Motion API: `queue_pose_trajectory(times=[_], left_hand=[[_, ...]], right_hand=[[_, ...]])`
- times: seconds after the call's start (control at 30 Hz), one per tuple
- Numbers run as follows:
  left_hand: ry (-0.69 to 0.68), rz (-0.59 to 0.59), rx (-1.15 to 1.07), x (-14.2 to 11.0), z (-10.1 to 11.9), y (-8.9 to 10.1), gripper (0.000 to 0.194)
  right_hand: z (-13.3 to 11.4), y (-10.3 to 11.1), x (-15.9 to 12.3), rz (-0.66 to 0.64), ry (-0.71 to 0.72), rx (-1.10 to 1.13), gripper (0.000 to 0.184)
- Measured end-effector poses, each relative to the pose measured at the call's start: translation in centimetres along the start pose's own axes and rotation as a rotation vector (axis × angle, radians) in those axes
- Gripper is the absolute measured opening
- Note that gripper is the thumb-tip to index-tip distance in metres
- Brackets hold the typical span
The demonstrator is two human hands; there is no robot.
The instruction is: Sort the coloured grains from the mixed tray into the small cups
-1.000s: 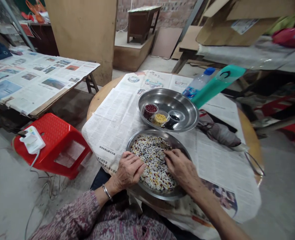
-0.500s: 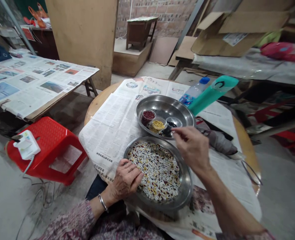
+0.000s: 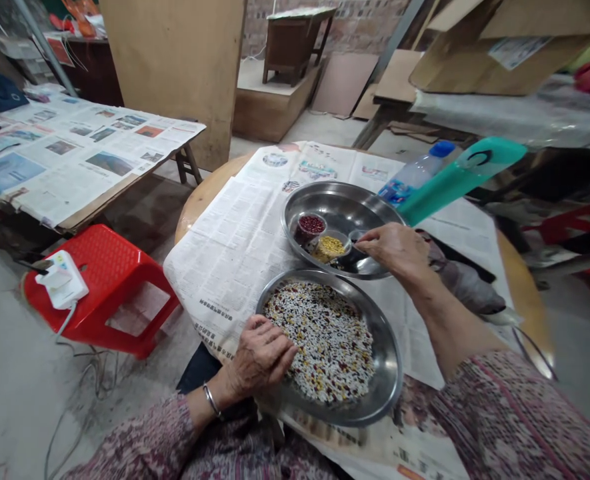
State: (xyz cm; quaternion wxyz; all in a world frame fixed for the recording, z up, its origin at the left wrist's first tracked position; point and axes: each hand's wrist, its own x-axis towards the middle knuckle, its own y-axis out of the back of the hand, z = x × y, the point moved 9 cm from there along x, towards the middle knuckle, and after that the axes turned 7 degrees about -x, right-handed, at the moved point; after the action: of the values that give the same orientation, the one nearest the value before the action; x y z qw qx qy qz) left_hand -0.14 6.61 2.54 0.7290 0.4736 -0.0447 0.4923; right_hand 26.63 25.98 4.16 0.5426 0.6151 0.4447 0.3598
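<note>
My left hand [image 3: 265,352] lies over the left rim of the near metal basin [image 3: 392,373], its fingers curled around the edge. A mix of white grains with red, yellow and black beans [image 3: 325,340] covers the basin's bottom. My right hand [image 3: 392,247] reaches over the right side of the far metal basin [image 3: 345,190], thumb and fingers pinched together at a small cup of black beans [image 3: 357,238]. What the pinch holds, if anything, is hidden. Beside that cup stand a cup of yellow beans [image 3: 331,247] and a cup of red beans [image 3: 311,227].
Newspaper [image 3: 225,233] covers the round table. Behind the far basin are a plastic bottle [image 3: 417,175] and a green plastic holder [image 3: 467,180]. A grey cloth bundle [image 3: 467,287] lies right of my arm. A red stool [image 3: 105,280] carries a power strip [image 3: 62,280].
My right hand has moved from above the gap between the basins forward to the black bean cup. My left hand stays on the near basin's rim. The view has shifted slightly.
</note>
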Motion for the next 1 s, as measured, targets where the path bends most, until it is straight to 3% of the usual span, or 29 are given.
queue_pose_trajectory(times=[0.2, 0.3, 0.37, 0.47, 0.57, 0.67, 0.73, 0.83, 0.93, 1.0], left_hand=[[0.010, -0.026, 0.002, 0.0, 0.0, 0.0, 0.030], [0.009, -0.011, 0.003, 0.1, 0.1, 0.1, 0.030], [0.024, -0.012, -0.005, 0.1, 0.0, 0.1, 0.030], [0.046, 0.009, -0.052, 0.0, -0.1, 0.3, 0.027], [0.058, 0.075, -0.125, 0.0, -0.2, 0.9, 0.021], [0.054, 0.120, -0.157, 0.0, -0.1, 1.3, 0.017], [0.036, 0.131, -0.157, 0.0, 0.0, 1.5, 0.015], [0.027, 0.125, -0.148, 0.0, 0.1, 1.4, 0.014], [0.034, 0.111, -0.136, 0.0, -0.1, 1.2, 0.016], [0.027, 0.115, -0.126, 0.0, -0.1, 1.2, 0.017]], right_hand=[[-0.3, 2.0, -1.0, 0.276, 0.191, 0.136, 0.014], [0.0, 3.9, -4.3, 0.404, 0.252, 0.265, 0.020], [-0.3, 4.2, -7.9, 0.419, 0.291, 0.346, 0.023], [-3.0, 1.6, -14.8, 0.244, 0.479, 0.429, 0.021], [-7.0, -2.7, -22.1, 0.086, 0.747, 0.374, 0.021], [-9.3, -5.9, -25.9, 0.089, 0.902, 0.171, 0.021], [-8.8, -6.4, -25.1, 0.164, 0.874, 0.041, 0.020], [-5.7, -5.5, -20.7, 0.282, 0.668, -0.070, 0.019], [-2.7, -4.6, -16.8, 0.323, 0.466, -0.043, 0.020], [-2.5, -4.6, -16.0, 0.302, 0.425, 0.025, 0.020]])
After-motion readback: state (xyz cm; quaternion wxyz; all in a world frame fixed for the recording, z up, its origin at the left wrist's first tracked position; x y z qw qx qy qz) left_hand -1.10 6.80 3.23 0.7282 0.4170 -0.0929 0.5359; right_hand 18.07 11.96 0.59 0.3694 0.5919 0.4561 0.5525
